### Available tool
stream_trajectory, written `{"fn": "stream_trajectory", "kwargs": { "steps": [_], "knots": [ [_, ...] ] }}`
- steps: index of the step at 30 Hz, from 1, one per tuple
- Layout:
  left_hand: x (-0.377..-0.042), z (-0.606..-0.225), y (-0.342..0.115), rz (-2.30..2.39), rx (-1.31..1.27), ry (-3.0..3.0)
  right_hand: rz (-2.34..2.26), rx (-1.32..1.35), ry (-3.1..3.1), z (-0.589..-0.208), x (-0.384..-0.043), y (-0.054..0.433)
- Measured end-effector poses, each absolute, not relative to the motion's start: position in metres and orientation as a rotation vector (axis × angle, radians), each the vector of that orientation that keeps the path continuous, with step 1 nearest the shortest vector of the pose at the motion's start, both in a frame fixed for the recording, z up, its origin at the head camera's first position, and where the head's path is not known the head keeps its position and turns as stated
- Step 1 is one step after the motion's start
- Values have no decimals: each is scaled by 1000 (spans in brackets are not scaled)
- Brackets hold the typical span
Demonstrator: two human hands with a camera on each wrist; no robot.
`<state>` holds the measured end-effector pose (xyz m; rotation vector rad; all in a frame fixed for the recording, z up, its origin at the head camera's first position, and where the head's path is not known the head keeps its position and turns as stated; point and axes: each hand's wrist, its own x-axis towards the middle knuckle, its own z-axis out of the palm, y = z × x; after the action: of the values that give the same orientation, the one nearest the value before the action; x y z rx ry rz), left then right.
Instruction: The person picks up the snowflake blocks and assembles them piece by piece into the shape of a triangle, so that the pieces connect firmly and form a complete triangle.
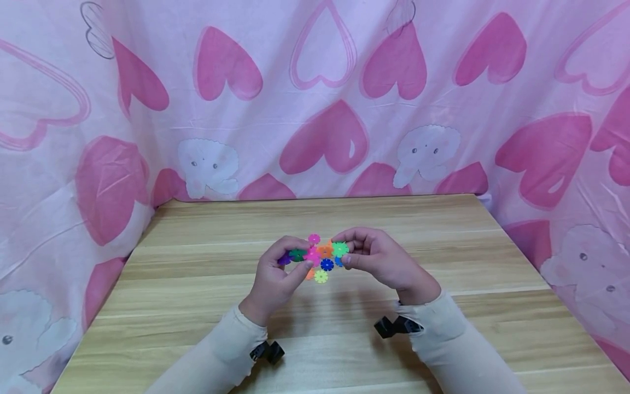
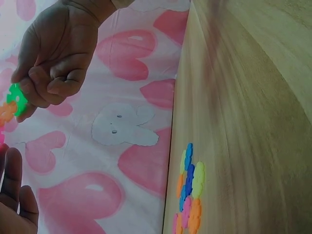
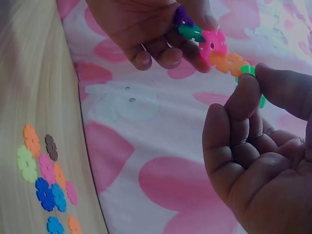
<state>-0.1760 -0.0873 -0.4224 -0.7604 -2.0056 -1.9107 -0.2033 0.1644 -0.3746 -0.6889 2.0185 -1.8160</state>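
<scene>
A row of linked flower-shaped plastic discs is held up above the table between both hands. It runs from a purple disc (image 3: 183,16) through a dark green one (image 3: 190,32), a pink one (image 3: 213,44) and an orange one (image 3: 230,63) to a bright green one (image 1: 340,249). My left hand (image 1: 276,273) pinches the pink disc with thumb and fingers. At the other end, my right hand (image 1: 383,260) grips the bright green disc between thumb and index finger. Its remaining fingers are curled in the right wrist view.
Several loose discs lie on the wooden table (image 1: 197,306) below the hands, among them a dark blue disc (image 3: 45,194), a yellow disc (image 3: 26,164) and a brown disc (image 3: 51,147). A pink heart-patterned curtain (image 1: 325,49) encloses the back and sides.
</scene>
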Motion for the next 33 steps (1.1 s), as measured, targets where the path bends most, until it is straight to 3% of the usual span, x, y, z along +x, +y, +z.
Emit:
{"fn": "stream_trajectory", "kwargs": {
  "steps": [17,33],
  "knots": [
    [-176,-429,-83,-1845,-822,-1997,-1795,-675,2093,-376,-203,160],
    [-179,-427,-84,-1944,-586,-1871,-1767,-607,2080,-385,-199,145]
  ]
}}
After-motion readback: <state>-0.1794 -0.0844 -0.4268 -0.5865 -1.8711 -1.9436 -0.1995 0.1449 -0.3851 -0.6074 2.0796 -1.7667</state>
